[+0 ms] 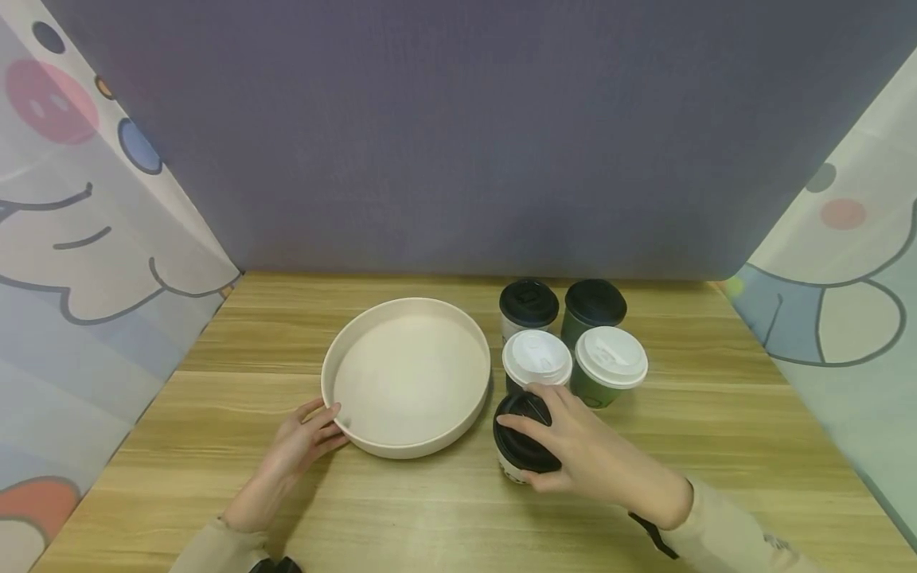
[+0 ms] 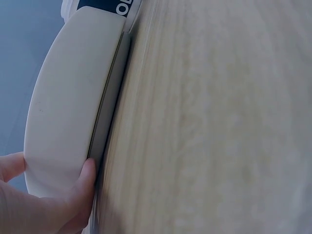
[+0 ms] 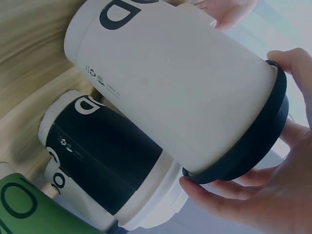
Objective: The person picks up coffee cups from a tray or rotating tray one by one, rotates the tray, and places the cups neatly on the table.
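A round cream tray (image 1: 404, 374) with a raised rim lies on the table. My left hand (image 1: 304, 436) pinches its near-left edge, the thumb over the rim and fingers low on the outer wall (image 2: 73, 92). To the tray's right, my right hand (image 1: 573, 446) holds a white paper cup (image 3: 170, 83) by its black lid (image 1: 517, 446), fingers spread around the lid's edge. Just behind stands a black cup with a white lid (image 1: 536, 356). Whether the held cup touches the table is hard to tell.
Behind and right stand a green cup with a white lid (image 1: 611, 358), a white cup with a black lid (image 1: 528, 304) and a green cup with a black lid (image 1: 595, 302). A grey panel (image 1: 458, 143) rises at the table's back edge; printed curtains hang at both sides.
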`<state>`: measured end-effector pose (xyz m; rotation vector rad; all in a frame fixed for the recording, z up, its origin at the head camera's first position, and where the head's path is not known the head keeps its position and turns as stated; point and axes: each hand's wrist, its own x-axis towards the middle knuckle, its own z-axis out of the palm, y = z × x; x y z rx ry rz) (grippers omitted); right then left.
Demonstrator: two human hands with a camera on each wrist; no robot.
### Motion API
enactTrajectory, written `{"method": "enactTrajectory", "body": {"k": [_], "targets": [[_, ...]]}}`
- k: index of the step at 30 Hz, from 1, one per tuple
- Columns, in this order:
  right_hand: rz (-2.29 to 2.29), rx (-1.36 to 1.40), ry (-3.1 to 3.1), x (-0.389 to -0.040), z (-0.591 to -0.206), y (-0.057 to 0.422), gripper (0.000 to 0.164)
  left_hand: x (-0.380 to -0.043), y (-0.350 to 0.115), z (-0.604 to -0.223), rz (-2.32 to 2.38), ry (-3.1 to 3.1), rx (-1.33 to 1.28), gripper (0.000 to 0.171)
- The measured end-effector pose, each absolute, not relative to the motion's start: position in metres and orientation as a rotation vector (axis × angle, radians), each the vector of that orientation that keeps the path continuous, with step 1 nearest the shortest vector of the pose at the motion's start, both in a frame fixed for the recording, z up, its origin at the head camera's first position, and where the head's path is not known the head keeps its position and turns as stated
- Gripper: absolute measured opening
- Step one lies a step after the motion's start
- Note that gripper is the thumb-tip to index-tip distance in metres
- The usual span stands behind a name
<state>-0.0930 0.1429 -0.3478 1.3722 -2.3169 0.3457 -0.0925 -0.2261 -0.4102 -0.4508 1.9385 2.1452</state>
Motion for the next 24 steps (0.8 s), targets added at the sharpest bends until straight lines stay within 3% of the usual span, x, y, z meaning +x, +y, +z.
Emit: {"method": "enactTrajectory", "body": {"k": [24], "targets": [[0.352,1.34,-2.317,-0.0919,-0.3519,0.149,0.064,-0.0937,-0.2256,-0.4101,2.15,1.926,-0.468,0.069]]}}
